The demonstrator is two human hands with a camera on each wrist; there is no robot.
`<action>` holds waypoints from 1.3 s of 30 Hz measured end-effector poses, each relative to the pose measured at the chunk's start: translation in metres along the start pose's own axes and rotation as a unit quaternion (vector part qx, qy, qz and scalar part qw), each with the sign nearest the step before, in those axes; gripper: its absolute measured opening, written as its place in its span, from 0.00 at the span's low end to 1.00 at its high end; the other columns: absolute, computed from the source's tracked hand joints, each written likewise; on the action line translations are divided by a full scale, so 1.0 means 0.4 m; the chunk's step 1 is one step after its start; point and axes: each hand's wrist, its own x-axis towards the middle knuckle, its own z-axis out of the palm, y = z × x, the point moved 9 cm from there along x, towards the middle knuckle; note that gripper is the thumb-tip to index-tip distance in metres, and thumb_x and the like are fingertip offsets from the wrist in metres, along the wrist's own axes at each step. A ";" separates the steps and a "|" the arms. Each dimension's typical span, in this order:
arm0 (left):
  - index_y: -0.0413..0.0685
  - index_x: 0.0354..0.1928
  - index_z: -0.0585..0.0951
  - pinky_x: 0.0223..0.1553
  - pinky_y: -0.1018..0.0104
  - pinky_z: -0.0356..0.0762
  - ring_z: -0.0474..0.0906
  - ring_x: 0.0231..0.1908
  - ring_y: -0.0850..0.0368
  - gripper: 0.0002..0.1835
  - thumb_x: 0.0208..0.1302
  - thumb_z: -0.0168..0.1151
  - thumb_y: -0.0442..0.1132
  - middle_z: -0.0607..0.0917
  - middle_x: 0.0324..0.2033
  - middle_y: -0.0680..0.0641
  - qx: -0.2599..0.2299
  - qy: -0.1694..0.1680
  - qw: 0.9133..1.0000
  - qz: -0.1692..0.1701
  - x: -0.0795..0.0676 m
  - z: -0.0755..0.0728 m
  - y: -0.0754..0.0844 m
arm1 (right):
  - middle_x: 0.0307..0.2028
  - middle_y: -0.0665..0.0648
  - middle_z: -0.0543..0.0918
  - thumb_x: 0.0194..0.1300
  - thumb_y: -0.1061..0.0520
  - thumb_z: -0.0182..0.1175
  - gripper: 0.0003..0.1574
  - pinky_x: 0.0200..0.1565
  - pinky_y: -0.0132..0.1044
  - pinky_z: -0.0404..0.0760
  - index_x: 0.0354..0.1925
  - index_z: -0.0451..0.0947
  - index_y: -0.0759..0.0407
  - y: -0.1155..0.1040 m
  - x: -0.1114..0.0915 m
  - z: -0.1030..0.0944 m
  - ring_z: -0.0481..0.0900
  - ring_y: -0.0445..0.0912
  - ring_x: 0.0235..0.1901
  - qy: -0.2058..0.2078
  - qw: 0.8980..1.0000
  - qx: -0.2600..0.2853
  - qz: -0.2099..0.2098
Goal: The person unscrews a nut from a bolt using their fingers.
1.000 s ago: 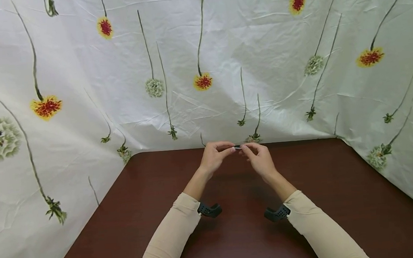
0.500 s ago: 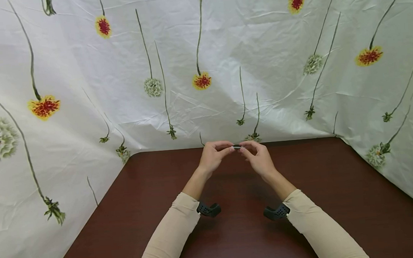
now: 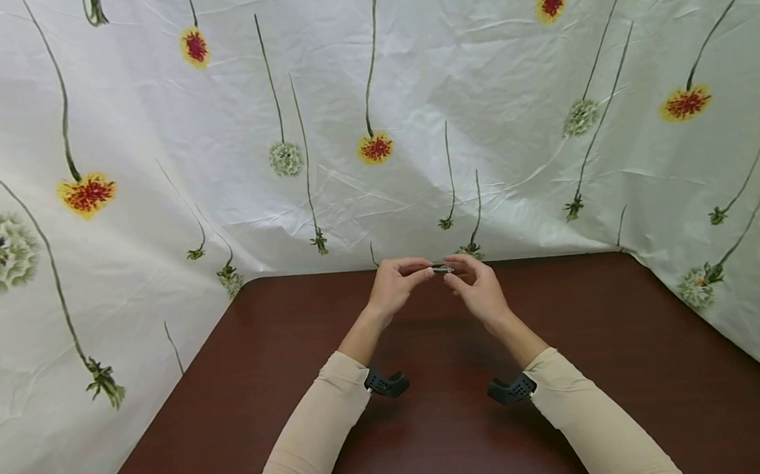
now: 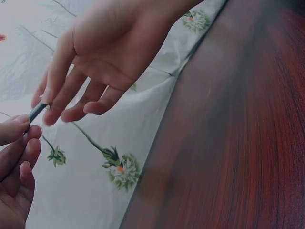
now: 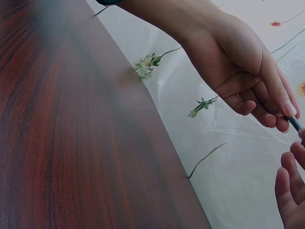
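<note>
the small ridged rod (image 3: 442,269) is up in the air between the two hands, out by the far edge of the wood-grained surface (image 3: 436,433), with the flowered cloth (image 3: 403,101) behind it. the left hand (image 3: 389,290) has it pinched between thumb and fingertip, near one end. the right hand (image 3: 480,292) has its thumb and forefinger parted to either side of the other end; whether they grip it or only brush it, i can't tell from where i stand.

so as i see it, everything hangs on that one left pinch. the rod is thin and shows so little past the fingertips that a slight roll of the thumb could tip it or squeeze it out. if the right fingers close off-line, they'd probably knock the free end sideways rather than catch it. and should the left let go too soon, it would likely drop, hit the hard wood and roll, perhaps off the back where the cloth hangs and finding it could be awkward.
</note>
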 end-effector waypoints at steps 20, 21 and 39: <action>0.40 0.43 0.84 0.43 0.59 0.75 0.80 0.40 0.56 0.12 0.59 0.65 0.38 0.85 0.39 0.46 0.008 0.014 1.000 -0.007 0.021 -0.007 -0.054 | 0.46 0.64 0.79 0.67 0.54 0.57 0.20 0.42 0.54 0.76 0.55 0.74 0.59 0.002 0.003 -0.005 0.79 0.55 0.43 0.010 1.000 0.017 0.004; 0.39 0.43 0.84 0.43 0.59 0.75 0.80 0.41 0.55 0.12 0.59 0.65 0.37 0.85 0.39 0.45 0.007 0.012 1.000 -0.007 0.022 -0.007 -0.055 | 0.43 0.64 0.81 0.67 0.51 0.57 0.20 0.42 0.54 0.76 0.52 0.75 0.61 0.003 0.003 -0.007 0.79 0.54 0.41 0.015 1.000 0.009 0.007; 0.45 0.40 0.86 0.43 0.55 0.75 0.80 0.40 0.55 0.09 0.58 0.66 0.39 0.86 0.36 0.48 0.011 0.022 1.000 -0.001 0.017 -0.007 -0.053 | 0.42 0.72 0.78 0.67 0.64 0.54 0.15 0.40 0.54 0.77 0.49 0.75 0.72 -0.077 -0.021 0.004 0.79 0.54 0.39 -0.004 1.000 -0.016 0.000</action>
